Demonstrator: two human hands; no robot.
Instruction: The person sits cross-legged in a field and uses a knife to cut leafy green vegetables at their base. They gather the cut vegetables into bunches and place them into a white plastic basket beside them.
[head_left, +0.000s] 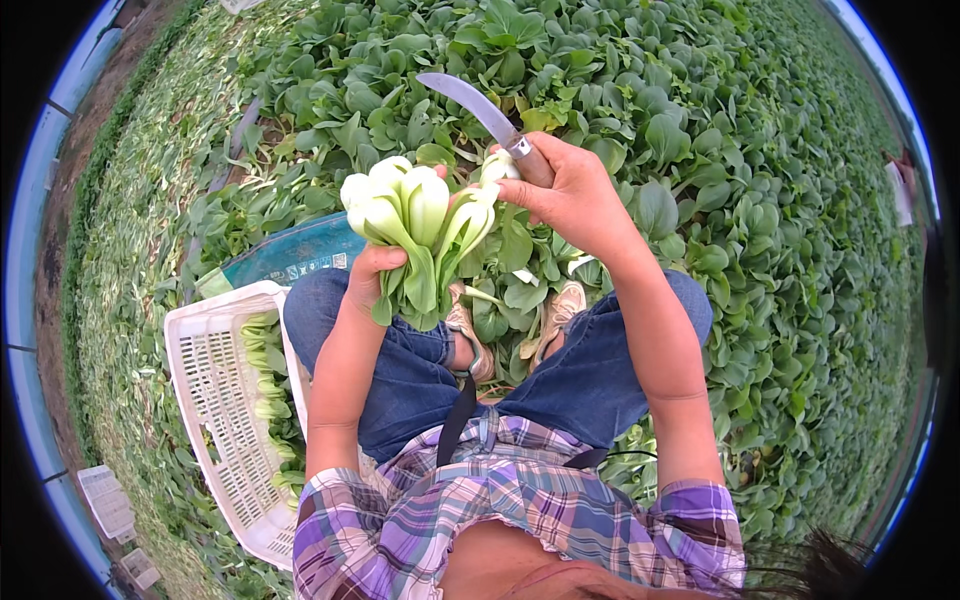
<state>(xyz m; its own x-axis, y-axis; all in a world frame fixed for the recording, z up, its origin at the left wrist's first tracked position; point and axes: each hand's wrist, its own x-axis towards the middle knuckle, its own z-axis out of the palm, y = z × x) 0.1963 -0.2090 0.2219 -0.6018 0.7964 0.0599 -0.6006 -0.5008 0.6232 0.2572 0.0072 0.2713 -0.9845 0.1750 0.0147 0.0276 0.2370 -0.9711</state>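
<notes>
My left hand (375, 266) is closed round a bunch of bok choy (409, 217), its pale stem bases turned up and its green leaves hanging down. Above and to the right, my right hand (574, 191) grips the wooden handle of a curved knife (476, 101), whose blade points to the upper left. The thumb and fingers of that hand also touch a small head of bok choy (499, 169) at the right side of the bunch. The fingers of my left hand are partly hidden behind the stems.
A white plastic crate (225, 427) with bok choy (268, 397) lined along one side stands at my left. Beyond it lies a teal printed bag (300, 251). Growing bok choy (750, 247) surrounds my shoes (559, 311). Farther crates (109, 499) stand at lower left.
</notes>
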